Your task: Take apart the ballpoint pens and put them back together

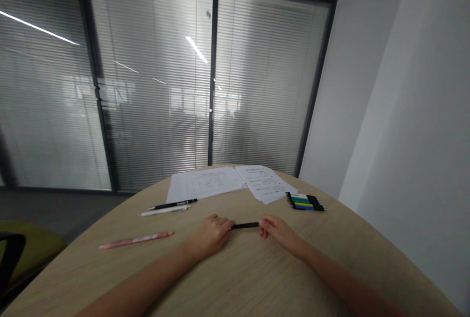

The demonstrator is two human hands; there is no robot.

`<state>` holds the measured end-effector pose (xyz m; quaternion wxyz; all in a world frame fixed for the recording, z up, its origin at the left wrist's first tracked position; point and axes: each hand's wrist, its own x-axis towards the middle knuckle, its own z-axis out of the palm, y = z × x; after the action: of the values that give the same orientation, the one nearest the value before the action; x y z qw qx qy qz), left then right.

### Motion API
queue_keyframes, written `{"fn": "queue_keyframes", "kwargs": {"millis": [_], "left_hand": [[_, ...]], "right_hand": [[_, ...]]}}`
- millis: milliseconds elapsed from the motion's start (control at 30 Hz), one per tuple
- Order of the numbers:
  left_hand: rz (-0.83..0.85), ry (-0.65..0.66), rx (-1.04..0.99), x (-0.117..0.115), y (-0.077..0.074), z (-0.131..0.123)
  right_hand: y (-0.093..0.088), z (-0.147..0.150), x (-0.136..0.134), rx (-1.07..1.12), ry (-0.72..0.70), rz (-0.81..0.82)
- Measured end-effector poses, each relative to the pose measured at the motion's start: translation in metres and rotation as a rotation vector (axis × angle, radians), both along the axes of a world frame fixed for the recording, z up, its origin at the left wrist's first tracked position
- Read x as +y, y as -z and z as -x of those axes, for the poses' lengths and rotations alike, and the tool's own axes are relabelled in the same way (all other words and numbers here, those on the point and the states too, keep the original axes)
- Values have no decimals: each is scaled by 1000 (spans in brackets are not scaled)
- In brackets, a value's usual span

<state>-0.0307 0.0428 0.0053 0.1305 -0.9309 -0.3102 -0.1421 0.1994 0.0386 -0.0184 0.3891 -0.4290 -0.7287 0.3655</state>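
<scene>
Black pen (pixel 245 225) sits crosswise between both hands, right down by the table (pixel 253 278). Left hand (pixel 210 236) is curled around one end, right hand (pixel 281 233) pinches the other, forearms angled inward.

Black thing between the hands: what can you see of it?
The black rod is slim, straight and dark, possibly plastic; it may be a pen or part of one, but that can't be confirmed. It lies roughly level, crosswise to the view, above the wooden table. Its ends disappear into the fingers of the left hand and right hand. No markings show, and any table contact can't be seen.
</scene>
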Motion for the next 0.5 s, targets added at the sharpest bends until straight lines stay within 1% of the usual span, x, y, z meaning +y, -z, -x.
{"fn": "queue_keyframes", "kwargs": {"millis": [100,233,500], "left_hand": [[-10,3,-8,2,2,0],[-17,-2,1,4,5,1],[-34,-1,9,3,4,1]], "right_hand": [[2,1,2,28,11,10],[6,1,5,125,-20,67],[4,0,3,74,-35,51]]}}
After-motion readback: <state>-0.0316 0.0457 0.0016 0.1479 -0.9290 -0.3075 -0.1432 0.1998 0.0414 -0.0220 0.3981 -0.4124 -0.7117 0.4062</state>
